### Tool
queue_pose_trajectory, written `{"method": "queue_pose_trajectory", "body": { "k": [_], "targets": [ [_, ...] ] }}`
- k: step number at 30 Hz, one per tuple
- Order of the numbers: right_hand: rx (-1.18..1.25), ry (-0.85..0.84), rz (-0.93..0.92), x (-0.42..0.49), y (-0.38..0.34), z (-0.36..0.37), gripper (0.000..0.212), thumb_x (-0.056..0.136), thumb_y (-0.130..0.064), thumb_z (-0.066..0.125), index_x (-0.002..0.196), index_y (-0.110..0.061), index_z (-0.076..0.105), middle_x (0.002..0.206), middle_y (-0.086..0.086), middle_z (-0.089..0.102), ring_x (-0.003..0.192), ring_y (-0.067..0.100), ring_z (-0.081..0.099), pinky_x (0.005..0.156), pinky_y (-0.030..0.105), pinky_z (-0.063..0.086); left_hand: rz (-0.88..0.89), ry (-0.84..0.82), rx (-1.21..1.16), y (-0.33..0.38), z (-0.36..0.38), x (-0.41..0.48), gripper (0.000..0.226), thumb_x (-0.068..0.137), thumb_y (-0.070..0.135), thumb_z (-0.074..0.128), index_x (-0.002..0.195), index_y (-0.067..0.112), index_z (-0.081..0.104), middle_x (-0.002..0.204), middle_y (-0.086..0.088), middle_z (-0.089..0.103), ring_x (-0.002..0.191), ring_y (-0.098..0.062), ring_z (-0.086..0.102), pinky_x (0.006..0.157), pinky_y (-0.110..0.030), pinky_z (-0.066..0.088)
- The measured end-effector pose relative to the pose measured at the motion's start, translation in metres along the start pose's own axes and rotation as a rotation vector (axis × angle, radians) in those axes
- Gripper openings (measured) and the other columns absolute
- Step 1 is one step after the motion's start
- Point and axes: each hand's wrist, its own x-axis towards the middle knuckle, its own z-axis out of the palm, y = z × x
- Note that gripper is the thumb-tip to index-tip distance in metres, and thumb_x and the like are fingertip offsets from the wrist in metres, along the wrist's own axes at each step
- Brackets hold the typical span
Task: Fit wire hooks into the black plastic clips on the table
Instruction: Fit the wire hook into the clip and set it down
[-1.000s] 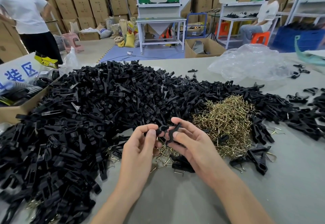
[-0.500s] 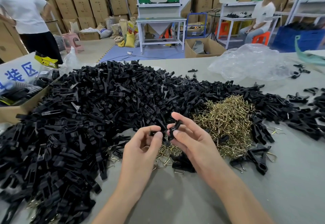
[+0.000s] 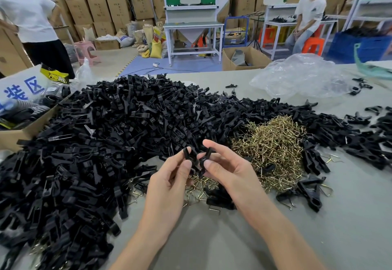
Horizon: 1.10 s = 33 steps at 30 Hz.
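Note:
Between both hands, above the table, I hold a black plastic clip (image 3: 196, 159) with its two arms spread in a V. My left hand (image 3: 169, 182) pinches the left arm with thumb and fingers. My right hand (image 3: 227, 170) pinches the right arm, index finger raised over it. A large heap of black clips (image 3: 101, 142) covers the left and middle of the grey table (image 3: 212, 238). A pile of brass wire hooks (image 3: 273, 148) lies just right of my hands. A few loose hooks (image 3: 199, 187) lie under them.
Several clips with hooks fitted (image 3: 307, 191) lie at the right. A crumpled clear plastic bag (image 3: 303, 76) sits at the back right. A cardboard box (image 3: 12, 136) stands at the left edge. One person stands at the far left, another sits at the back right.
Both hands have lifted the clip a little higher and spread its arms into a wider V. The piles have not moved.

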Motion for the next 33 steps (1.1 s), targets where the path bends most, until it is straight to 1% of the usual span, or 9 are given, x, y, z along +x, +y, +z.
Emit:
{"method": "queue_pose_trajectory", "body": {
  "k": [4,7,13,17,19,23,28,31,33],
  "targets": [
    [-0.006,0.007,0.002,0.0005,-0.0006,0.0017,0.041,0.094,0.001,0.064,0.124,-0.026,0.068,0.102,-0.007,0.077,0.096,0.005,0.071,0.082,0.020,0.056,0.012,-0.055,0.070,-0.0025,0.0008,0.0003,0.034,0.099,0.021,0.056,0.129,0.035,0.062,0.106,0.021,0.072,0.095,0.004,0.065,0.082,-0.010,0.047],
    [-0.015,0.011,-0.002,0.0013,0.0000,0.0017,0.040,0.094,0.001,0.065,0.123,-0.027,0.068,0.105,-0.003,0.077,0.097,0.008,0.071,0.082,0.022,0.056,-0.014,-0.019,-0.001,-0.0020,0.0008,0.0009,0.034,0.097,0.017,0.060,0.118,0.044,0.061,0.098,0.023,0.071,0.085,0.006,0.065,0.076,-0.007,0.047],
    [0.000,0.008,-0.006,0.0023,0.0018,-0.0002,0.041,0.093,0.000,0.065,0.120,-0.030,0.070,0.106,-0.002,0.077,0.099,0.008,0.072,0.081,0.020,0.056,-0.017,0.001,-0.095,-0.0035,0.0002,0.0022,0.014,0.089,0.020,0.067,0.103,0.025,0.067,0.095,0.010,0.075,0.087,-0.003,0.069,0.076,-0.014,0.052],
    [0.012,-0.001,-0.003,0.0020,0.0017,-0.0008,0.039,0.093,0.001,0.065,0.120,-0.027,0.069,0.106,-0.001,0.077,0.100,0.010,0.072,0.082,0.020,0.056,-0.026,0.021,-0.086,-0.0039,0.0000,0.0021,0.013,0.081,0.035,0.069,0.091,0.027,0.071,0.083,0.004,0.075,0.078,-0.012,0.070,0.072,-0.016,0.053],
    [-0.005,0.002,-0.007,0.0020,0.0022,-0.0013,0.038,0.093,0.001,0.066,0.119,-0.026,0.069,0.106,-0.001,0.077,0.099,0.012,0.072,0.082,0.021,0.056,-0.029,0.034,-0.089,-0.0044,0.0001,0.0023,0.012,0.080,0.035,0.070,0.090,0.027,0.072,0.079,0.002,0.075,0.074,-0.013,0.071,0.068,-0.013,0.051],
    [-0.004,0.036,-0.018,0.0018,0.0028,-0.0021,0.030,0.091,0.001,0.068,0.110,-0.022,0.071,0.100,0.005,0.076,0.094,0.013,0.073,0.082,0.022,0.056,-0.009,-0.005,-0.069,-0.0046,0.0005,0.0005,0.014,0.085,0.027,0.070,0.098,0.027,0.073,0.086,0.006,0.076,0.081,-0.009,0.072,0.072,-0.012,0.051],
    [0.089,0.101,-0.030,0.0034,0.0036,-0.0043,0.019,0.089,0.001,0.070,0.101,-0.013,0.070,0.081,0.000,0.068,0.084,0.009,0.071,0.076,0.020,0.057,0.159,-0.058,0.201,-0.0082,0.0054,-0.0042,0.040,0.089,0.014,0.072,0.122,0.034,0.064,0.100,0.021,0.065,0.092,-0.004,0.065,0.081,-0.010,0.047],
    [0.038,0.090,-0.032,0.0040,0.0039,-0.0036,0.026,0.089,-0.006,0.071,0.112,-0.019,0.070,0.085,-0.006,0.070,0.089,0.009,0.070,0.084,0.025,0.058,0.225,0.006,0.247,-0.0086,0.0071,-0.0037,0.042,0.089,0.010,0.071,0.118,0.040,0.064,0.099,0.021,0.065,0.093,-0.003,0.065,0.081,-0.009,0.047],
    [-0.016,0.051,-0.026,0.0028,0.0038,-0.0030,0.028,0.091,-0.016,0.070,0.118,-0.024,0.069,0.093,-0.011,0.073,0.096,0.007,0.070,0.091,0.026,0.056,0.181,0.033,0.177,-0.0087,0.0071,-0.0039,0.039,0.088,0.014,0.072,0.110,0.046,0.067,0.098,0.023,0.070,0.094,0.000,0.067,0.082,-0.010,0.048]
  ]
}}
